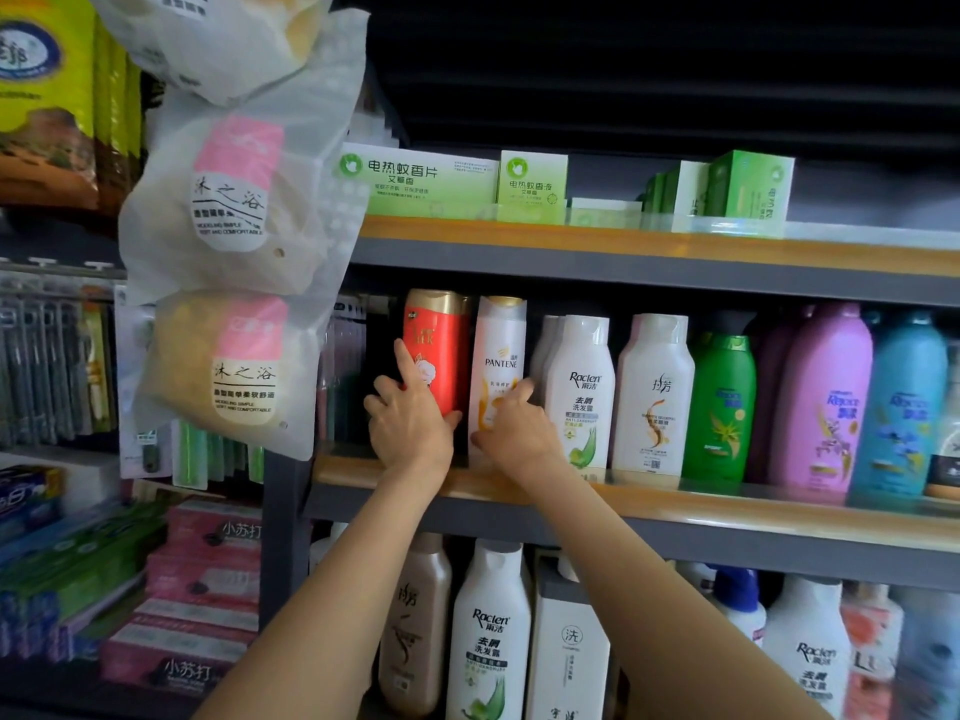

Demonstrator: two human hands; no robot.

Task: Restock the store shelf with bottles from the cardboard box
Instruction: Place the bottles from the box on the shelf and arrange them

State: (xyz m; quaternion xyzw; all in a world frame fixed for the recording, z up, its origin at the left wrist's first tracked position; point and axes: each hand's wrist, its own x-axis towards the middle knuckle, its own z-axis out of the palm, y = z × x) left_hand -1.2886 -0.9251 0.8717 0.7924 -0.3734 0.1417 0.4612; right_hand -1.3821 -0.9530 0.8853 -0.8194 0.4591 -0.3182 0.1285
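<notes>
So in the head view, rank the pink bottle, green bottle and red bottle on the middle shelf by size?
1. pink bottle
2. green bottle
3. red bottle, though the left hand covers its base, so second and third are unsure.

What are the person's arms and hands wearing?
Nothing that shows. The left hand and the right hand have no gloves, rings or watch, and both forearms are bare, with no sleeves, right down to the bottom edge of the picture.
</notes>
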